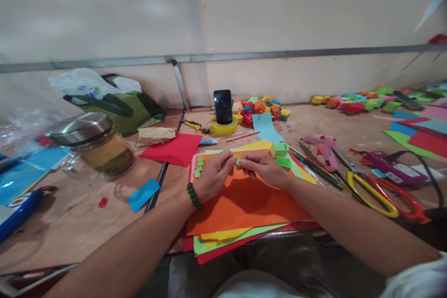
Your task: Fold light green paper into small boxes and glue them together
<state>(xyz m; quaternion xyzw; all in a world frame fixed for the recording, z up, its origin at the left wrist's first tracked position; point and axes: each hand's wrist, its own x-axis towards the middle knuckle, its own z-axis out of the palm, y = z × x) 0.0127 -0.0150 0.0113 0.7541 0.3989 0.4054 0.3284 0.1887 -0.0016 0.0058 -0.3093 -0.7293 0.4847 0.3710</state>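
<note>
Between the fingertips of both hands is a small light-green paper piece (238, 161). My left hand (218, 173), with a dark green bead bracelet at the wrist, pinches it from one side. On the other side my right hand (261, 167) pinches it too; fingers partly cover the piece. Both hands are over a stack of coloured paper topped by an orange sheet (254, 202). A column of small green folded pieces (199, 166) lies left of my left hand. Two larger green paper boxes (281, 150) sit just beyond my right hand.
A phone (222, 106) stands in a yellow tape roll (224, 126), near a pile of small paper boxes (260, 108). To the right lie a pink glue gun (323, 146) and scissors (372, 193). A glass tea jar (101, 149) stands at left.
</note>
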